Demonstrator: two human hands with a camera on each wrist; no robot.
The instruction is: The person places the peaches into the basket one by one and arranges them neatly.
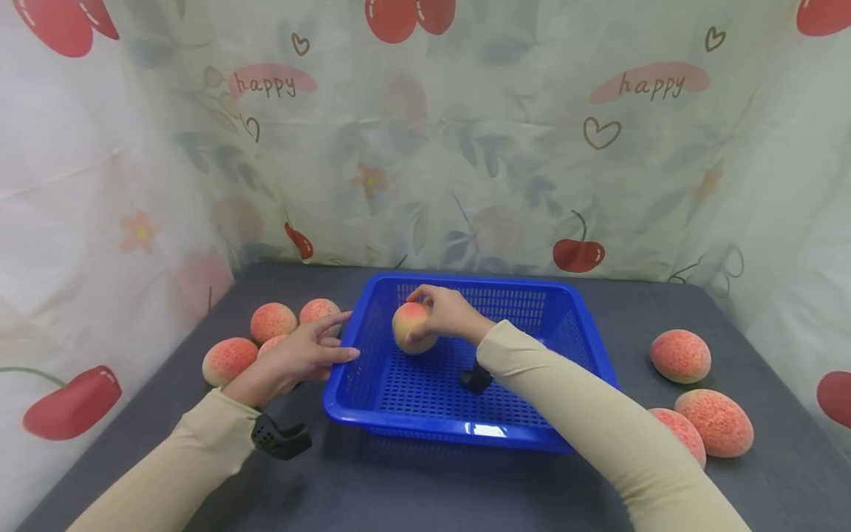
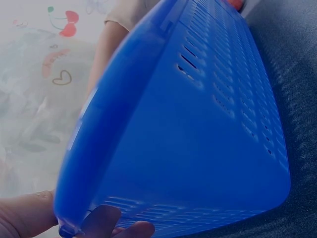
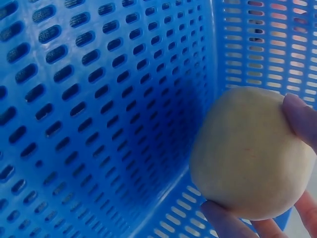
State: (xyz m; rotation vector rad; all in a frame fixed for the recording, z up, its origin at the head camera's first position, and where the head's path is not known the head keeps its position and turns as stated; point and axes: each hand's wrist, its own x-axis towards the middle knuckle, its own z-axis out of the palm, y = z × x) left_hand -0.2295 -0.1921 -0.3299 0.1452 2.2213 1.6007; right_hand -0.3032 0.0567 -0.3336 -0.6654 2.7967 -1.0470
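Note:
A blue perforated plastic basket (image 1: pixel 425 426) stands on the dark tabletop in the head view. My left hand (image 1: pixel 299 353) grips its left rim, thumb on top and fingers under the outer edge; the left wrist view shows the thumb (image 2: pixel 29 213) and fingertips on either side of the rim. Inside the basket, toward its left end, my right hand (image 1: pixel 450 314) holds a peach (image 1: pixel 411 329), pale yellow with a red blush. Fingers and thumb spread around the peach (image 3: pixel 252 153) in the right wrist view, beside the basket's slotted wall (image 3: pixel 109 99).
Several speckled red-pink peaches (image 1: pixel 273 321) sit left of the basket, partly behind my left hand. Three more (image 1: pixel 680 356) lie to its right, one partly covered by my right sleeve (image 1: pixel 585 414). A printed curtain (image 1: pixel 432 155) encloses the table's back and sides.

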